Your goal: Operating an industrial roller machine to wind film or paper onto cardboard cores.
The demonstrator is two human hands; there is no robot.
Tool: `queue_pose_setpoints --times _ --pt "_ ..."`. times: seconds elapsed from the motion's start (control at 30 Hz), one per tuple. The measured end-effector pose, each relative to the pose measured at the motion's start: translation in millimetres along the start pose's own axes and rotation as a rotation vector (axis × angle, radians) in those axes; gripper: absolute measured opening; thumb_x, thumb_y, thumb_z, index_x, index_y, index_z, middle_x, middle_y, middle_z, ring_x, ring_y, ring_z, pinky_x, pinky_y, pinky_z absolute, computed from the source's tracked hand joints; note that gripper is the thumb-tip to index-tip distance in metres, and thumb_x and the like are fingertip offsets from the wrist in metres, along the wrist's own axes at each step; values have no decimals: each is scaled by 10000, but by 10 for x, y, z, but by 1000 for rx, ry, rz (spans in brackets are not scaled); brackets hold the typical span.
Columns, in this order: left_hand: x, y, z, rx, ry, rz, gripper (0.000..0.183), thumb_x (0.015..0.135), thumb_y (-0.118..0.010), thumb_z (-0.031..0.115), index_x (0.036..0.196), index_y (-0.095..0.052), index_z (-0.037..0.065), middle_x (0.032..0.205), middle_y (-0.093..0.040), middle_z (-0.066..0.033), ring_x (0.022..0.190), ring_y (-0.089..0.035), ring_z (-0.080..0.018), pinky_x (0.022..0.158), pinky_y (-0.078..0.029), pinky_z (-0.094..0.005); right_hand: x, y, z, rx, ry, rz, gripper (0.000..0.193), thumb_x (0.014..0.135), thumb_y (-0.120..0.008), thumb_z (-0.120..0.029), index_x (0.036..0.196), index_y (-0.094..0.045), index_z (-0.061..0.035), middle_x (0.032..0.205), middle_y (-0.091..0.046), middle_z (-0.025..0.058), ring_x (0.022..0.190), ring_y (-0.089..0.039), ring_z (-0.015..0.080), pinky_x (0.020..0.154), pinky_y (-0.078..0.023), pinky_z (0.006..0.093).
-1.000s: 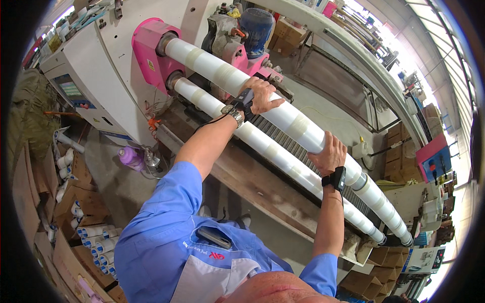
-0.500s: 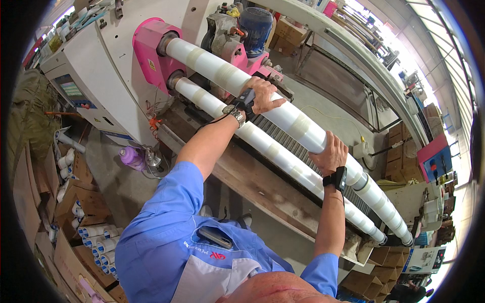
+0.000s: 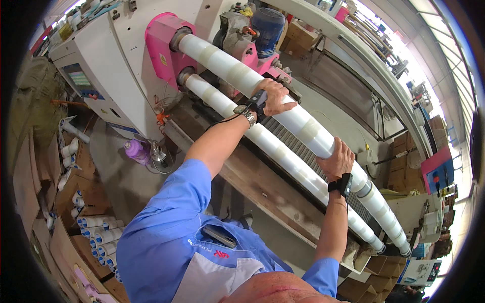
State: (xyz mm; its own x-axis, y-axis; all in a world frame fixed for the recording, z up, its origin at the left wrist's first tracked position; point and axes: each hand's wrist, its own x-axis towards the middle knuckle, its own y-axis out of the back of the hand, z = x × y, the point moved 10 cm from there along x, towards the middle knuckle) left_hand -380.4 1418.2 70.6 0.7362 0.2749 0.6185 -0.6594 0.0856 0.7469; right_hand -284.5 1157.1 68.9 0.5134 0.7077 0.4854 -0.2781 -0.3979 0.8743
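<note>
Two long shafts covered with white, film-like rolls, banded in pale beige, run from a pink machine head point(image 3: 162, 50) toward the lower right. On the farther, thicker white roll point(image 3: 307, 127), my left hand point(image 3: 275, 98) is closed, its fingers over the top and the thumb pointing right. Farther along the same roll, my right hand point(image 3: 337, 159) wraps round it, just before a joint point(image 3: 365, 189). The nearer, thinner white roll point(image 3: 275, 147) passes beneath my wrists and is untouched by the fingers. My palms' undersides are hidden.
Below the rolls lies a brown machine ledge point(image 3: 252, 188). A white control cabinet point(image 3: 96, 76) and a purple bottle point(image 3: 135, 150) are at the left. Cartons point(image 3: 83, 192) hold several small white rolls point(image 3: 103, 235). A blue motor point(image 3: 268, 30) stands behind the machine head.
The whole view has shifted a little, so the machine appears farther right. Both hands remain on the thicker roll, with little visible change in their grip.
</note>
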Motion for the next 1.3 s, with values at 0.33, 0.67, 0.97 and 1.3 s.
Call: queue_pose_setpoints --times 0.33,0.67,0.97,1.3 --pt "-52 15 -53 3 -21 105 592 795 -608 624 931 -740 64 885 -714 -139 872 -658 -297 908 -449 -410 17 93 -123 -15 48 35 708 601 -814 -274 1235 -545 -107 1136 -634 117 1084 -602 322 962 -421 456" --pt "-59 31 -24 4 -29 94 582 792 -624 606 941 -739 55 905 -716 -128 908 -652 -282 911 -443 -397 0 81 -87 -4 29 -5 739 566 -812 -252 1238 -539 -107 1154 -631 118 1094 -594 321 966 -417 459" --pt "-17 42 0 -11 -52 112 564 804 -589 628 820 -705 76 854 -693 -125 851 -648 -271 857 -420 -385 49 8 2 38 14 -61 794 545 -812 -301 1260 -528 -105 1164 -621 127 1108 -578 325 980 -402 460" --pt "-13 31 90 34 -61 26 575 845 -546 612 902 -699 61 919 -704 -145 913 -645 -320 881 -440 -424 -6 76 16 26 35 75 653 557 -777 -245 1157 -575 -87 1074 -640 110 1011 -611 306 936 -432 435"
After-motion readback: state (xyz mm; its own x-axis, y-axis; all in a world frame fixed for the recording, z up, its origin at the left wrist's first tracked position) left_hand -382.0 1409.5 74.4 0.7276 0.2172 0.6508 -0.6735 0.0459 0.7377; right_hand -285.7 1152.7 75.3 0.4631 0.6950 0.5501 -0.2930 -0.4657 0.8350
